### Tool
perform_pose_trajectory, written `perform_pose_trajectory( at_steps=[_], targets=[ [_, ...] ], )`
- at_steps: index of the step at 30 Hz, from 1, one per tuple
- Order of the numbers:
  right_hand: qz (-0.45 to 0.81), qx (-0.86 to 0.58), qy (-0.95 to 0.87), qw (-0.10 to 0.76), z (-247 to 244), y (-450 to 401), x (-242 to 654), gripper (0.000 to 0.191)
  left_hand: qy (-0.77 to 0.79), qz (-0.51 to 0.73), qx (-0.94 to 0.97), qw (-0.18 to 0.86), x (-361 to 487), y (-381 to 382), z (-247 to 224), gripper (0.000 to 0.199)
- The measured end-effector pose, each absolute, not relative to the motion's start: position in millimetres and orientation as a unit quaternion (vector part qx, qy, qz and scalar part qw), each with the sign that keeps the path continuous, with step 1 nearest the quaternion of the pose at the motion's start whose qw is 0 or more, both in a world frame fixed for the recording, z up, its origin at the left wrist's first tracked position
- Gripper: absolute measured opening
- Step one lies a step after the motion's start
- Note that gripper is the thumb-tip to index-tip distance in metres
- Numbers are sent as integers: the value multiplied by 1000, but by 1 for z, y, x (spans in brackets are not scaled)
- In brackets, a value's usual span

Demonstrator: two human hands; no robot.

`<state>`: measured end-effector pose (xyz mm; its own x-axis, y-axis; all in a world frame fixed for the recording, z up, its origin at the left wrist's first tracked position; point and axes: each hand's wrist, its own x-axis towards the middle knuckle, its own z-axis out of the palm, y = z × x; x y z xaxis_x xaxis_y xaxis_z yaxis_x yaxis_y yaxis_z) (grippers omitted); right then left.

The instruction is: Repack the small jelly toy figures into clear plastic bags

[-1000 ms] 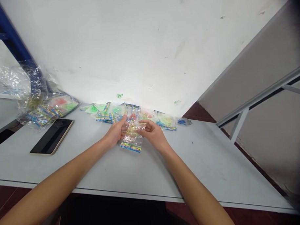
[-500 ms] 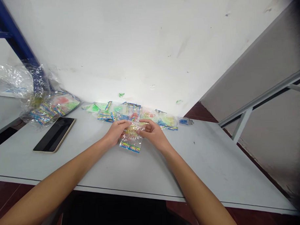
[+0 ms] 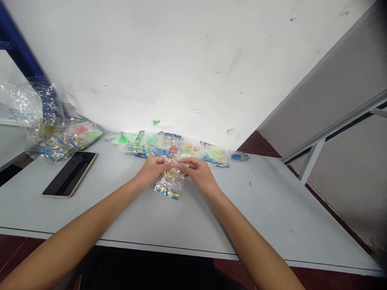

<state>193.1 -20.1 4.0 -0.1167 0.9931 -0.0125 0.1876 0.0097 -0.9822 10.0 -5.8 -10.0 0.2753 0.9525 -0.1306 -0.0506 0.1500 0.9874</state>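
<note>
"While both hands are up at that little packet, what exactly are they doing?"

"Pinching its far end. The left hand (image 3: 151, 169) is nearly closed, thumb against fingers on the film; the right hand (image 3: 201, 174) is drawn in just as tightly from the other side, its fingers curled. Their tips almost meet, so I can't tell which fold each one has."

"And the packet itself?"

"The clear plastic packet (image 3: 173, 179) is just below the middle of the frame, with something yellowish inside and its printed strip (image 3: 166, 191) towards the person. Whether it touches the table (image 3: 135, 219) is hidden from me."

"So which step is this?"

"Working the film at that far end, I'd judge. From this hold, a move would call for a firm pinch on both sides, since the film looks thin and slippery."

"Anything different from half a second ago?"

"The left fingertips have come over to the right ones, closing the small gap between them. The film is more gathered now, and the strip, flatter then, is bent and crumpled."

"What about the rest?"

"Unchanged, as far as I can see: the smartphone (image 3: 70, 174) at left, the row of packets (image 3: 217, 154) along the foot of the wall (image 3: 177, 56), and the large clear bag (image 3: 20, 100) on the left edge of the frame."
</note>
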Motion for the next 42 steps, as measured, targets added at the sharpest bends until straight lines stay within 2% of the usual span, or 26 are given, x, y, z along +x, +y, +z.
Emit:
perform_pose_trajectory(
  at_steps=[3, 6, 8, 11, 12, 13, 16, 17, 18, 20, 24, 29, 32, 38, 42],
  targets=[
    [483, -501, -582, 422, 5, -20, 194, 33, 447, 396, 517, 613, 10, -6, -8, 35],
    [488, -483, -604, 405, 11, -23, 197, 24, 462, 407, 502, 607, 9, -5, -3, 36],
    [514, -470, -625, 352, 16, -25, 200, 18, 490, 442, 491, 569, 7, -3, 0, 35],
    [577, -437, -654, 219, 22, -26, 204, 14, 528, 497, 487, 487, -1, 2, 4, 25],
    [583, -437, -651, 212, 23, -25, 205, 13, 535, 512, 482, 468, -4, 4, 5, 22],
    [577, -451, -635, 244, 23, -23, 206, 14, 538, 526, 476, 456, -8, 6, 7, 20],
    [510, -513, -522, 452, 18, -14, 210, 25, 544, 567, 448, 426, -15, 11, 8, 20],
    [497, -525, -488, 489, 16, -11, 211, 30, 547, 580, 439, 415, -16, 12, 7, 20],
    [493, -535, -473, 497, 14, -8, 213, 33, 550, 589, 432, 405, -17, 13, 5, 20],
    [496, -552, -492, 456, 10, -6, 214, 33, 555, 590, 432, 397, -16, 16, 0, 20],
    [459, -556, -567, 397, 4, -7, 213, 26, 573, 530, 516, 352, -11, 18, -14, 19],
    [334, -571, -660, 357, -3, -10, 208, 21, 558, 421, 707, 106, -7, 15, -27, 22],
    [236, -571, -712, 333, -8, -11, 206, 18, 537, 366, 760, 18, -6, 14, -35, 28],
    [181, -545, -773, 270, -20, -11, 204, 20, 567, 275, 777, 2, -7, 13, -41, 50],
    [153, -561, -768, 269, -24, -9, 208, 23, 562, 262, 785, -4, -5, 11, -40, 55]
  ],
)
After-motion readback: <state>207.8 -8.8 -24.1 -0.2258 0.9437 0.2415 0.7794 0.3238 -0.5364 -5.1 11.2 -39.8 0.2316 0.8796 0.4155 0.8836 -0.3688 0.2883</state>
